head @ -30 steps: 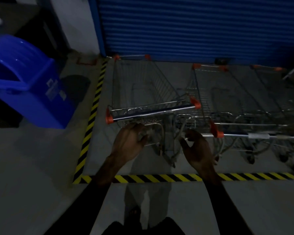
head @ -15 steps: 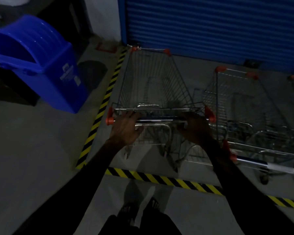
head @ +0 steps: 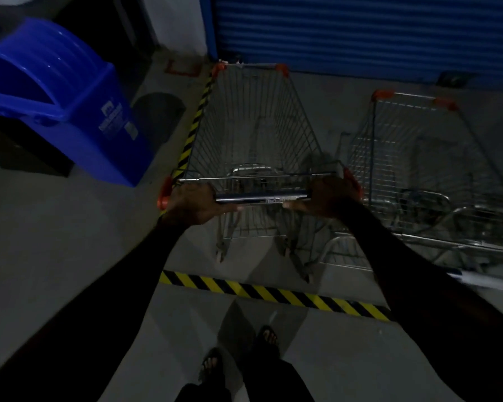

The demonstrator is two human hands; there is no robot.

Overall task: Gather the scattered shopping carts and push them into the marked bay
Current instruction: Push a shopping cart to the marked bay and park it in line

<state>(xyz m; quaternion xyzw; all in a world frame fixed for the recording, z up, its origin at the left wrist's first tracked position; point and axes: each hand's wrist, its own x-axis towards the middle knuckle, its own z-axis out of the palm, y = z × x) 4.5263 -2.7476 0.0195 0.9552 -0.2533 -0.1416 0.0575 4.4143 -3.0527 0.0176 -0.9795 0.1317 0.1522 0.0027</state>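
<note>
A wire shopping cart (head: 253,126) with orange corner caps stands inside the bay, its nose close to the blue shutter. My left hand (head: 196,203) grips the left end of its dark handle bar (head: 263,196), and my right hand (head: 330,197) grips the right end. A second cart (head: 427,158) is parked to its right, also inside the bay. Yellow-and-black tape (head: 273,294) marks the bay's front edge, and more of the same tape (head: 196,120) runs up its left side.
A blue lidded bin (head: 70,103) leans on the floor left of the bay. The blue roller shutter (head: 360,33) closes off the far side. A further cart's handle (head: 482,280) shows at the right edge. My sandalled feet (head: 238,361) stand just outside the front tape.
Both hands went from hovering open behind the cart to gripping its handle bar. The cart now points straight at the shutter, and the view has shifted towards it.
</note>
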